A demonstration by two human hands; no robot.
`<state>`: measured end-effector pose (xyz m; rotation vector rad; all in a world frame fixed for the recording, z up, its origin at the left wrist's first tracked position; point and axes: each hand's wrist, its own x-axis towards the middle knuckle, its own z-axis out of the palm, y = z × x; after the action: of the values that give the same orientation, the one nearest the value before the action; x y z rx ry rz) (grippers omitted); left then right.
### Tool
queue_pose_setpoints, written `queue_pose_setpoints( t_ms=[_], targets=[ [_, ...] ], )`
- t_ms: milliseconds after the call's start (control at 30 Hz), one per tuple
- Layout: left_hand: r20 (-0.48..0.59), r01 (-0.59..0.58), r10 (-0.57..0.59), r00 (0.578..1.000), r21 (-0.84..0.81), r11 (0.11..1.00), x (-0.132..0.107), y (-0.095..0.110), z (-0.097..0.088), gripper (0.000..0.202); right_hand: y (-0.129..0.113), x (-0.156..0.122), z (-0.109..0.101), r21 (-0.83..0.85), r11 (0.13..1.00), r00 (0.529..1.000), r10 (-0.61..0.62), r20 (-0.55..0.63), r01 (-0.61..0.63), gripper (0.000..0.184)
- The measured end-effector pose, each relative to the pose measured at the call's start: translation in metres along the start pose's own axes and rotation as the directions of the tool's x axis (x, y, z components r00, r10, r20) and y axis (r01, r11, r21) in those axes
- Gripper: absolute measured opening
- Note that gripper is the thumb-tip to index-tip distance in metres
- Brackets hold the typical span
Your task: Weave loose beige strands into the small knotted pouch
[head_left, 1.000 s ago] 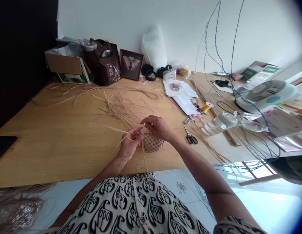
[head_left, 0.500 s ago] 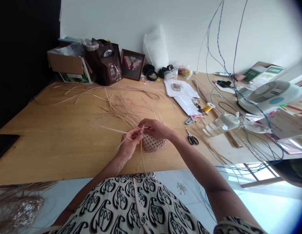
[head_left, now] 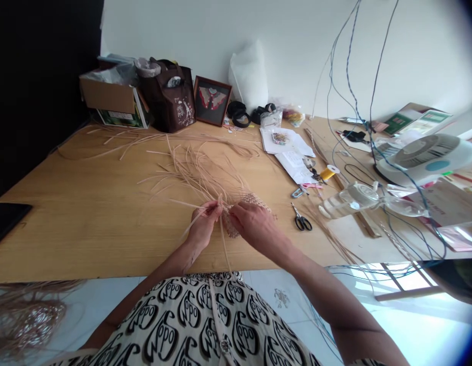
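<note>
A pinkish-tan woven piece [head_left: 260,201], like a small basket, rests on the table, partly hidden behind my right hand [head_left: 253,223]. Long loose weaving strips [head_left: 194,165] fan out from its left edge across the wood. My left hand [head_left: 202,223] pinches strips at that edge between thumb and fingers; one strip points up, another hangs toward the table's front. The bent fingers of my right hand close at the same edge, close beside the left fingertips. A strip end seems to be between them, but the back of the hand hides most of the grip.
Black-handled scissors [head_left: 302,219] lie to the right, near a clear bottle [head_left: 348,200] and a yellow spool [head_left: 329,172]. Papers [head_left: 293,165], a white fan-like device [head_left: 426,160] and blue cables stand farther right. A brown bag [head_left: 171,101] and framed picture [head_left: 212,100] are behind; a phone [head_left: 9,222] lies left.
My right hand has turned and moved down and right, and its fingers have left the top of the strips. More of the weave's far side now shows. My left hand keeps its pinch.
</note>
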<state>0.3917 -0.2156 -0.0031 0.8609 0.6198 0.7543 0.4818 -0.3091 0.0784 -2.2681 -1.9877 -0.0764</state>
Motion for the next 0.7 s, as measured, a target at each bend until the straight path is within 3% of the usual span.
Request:
queue_pose_setpoints(
  t_ms=[167, 433, 600, 700],
  targets=[
    [0.035, 0.083, -0.081, 0.996, -0.039, 0.996, 0.003, 0.004, -0.001, 0.029, -0.02, -0.019, 0.019, -0.061, 0.997, 0.998, 0.046, -0.04, -0.048, 0.016],
    [0.158, 0.164, -0.159, 0.975, -0.02, 0.986, 0.006, 0.01, -0.006, 0.026, -0.021, -0.036, 0.046, -0.009, 0.99, 0.983, 0.136, -0.121, -0.138, 0.015],
    [0.111, 0.129, -0.128, 0.986, 0.003, 0.992, 0.009, 0.004, -0.006, 0.022, -0.021, -0.05, 0.043, 0.072, 0.982, 0.977, 0.184, -0.11, -0.177, 0.016],
    [0.087, 0.124, -0.123, 0.989, 0.003, 0.992, 0.011, 0.002, -0.005, 0.019, -0.025, -0.061, 0.032, 0.122, 0.974, 0.96, 0.213, -0.182, -0.193, 0.019]
  ],
)
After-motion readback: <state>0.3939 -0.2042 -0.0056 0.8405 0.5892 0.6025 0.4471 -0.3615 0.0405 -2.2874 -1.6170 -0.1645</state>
